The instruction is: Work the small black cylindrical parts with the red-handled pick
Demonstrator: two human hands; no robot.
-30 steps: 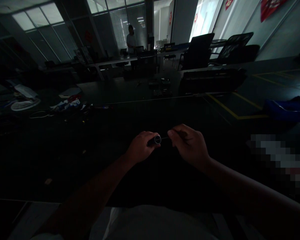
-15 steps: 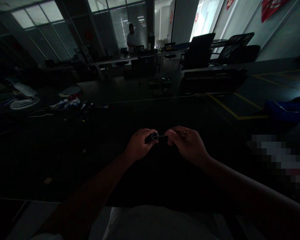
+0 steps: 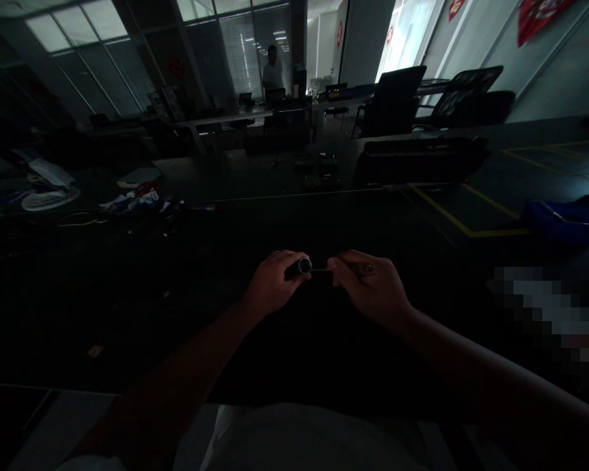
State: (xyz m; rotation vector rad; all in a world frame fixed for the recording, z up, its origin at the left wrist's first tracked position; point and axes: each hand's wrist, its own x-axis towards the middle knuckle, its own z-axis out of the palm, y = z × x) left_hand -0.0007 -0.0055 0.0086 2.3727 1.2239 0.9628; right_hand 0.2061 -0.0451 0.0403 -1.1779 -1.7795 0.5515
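Note:
My left hand (image 3: 273,282) is closed round a short dark tube (image 3: 292,269). The tube's round end, with a pale ring for a rim, faces me and shows a dark inside. To the right, my right hand (image 3: 368,284) is closed on a thin-shafted tool (image 3: 320,270), whose slim metal shaft points left at the tube. Its tip is by the lower right of the rim; I cannot tell whether they touch. Most of the tool's handle is hidden in my fingers, and dim light hides its exact kind. Both hands are above the dark table (image 3: 294,226).
Crumpled wrappers and small items (image 3: 144,203) lie at the left. Small dark parts (image 3: 319,170) and a long black object (image 3: 422,160) are farther back. A blue bag (image 3: 567,219) is at the right. Chairs (image 3: 397,98) and a standing person (image 3: 273,69) are in the background.
The shaft's tip has moved from across the tube's mouth to its lower right edge. My right hand has tilted slightly. The person in the background has shifted right.

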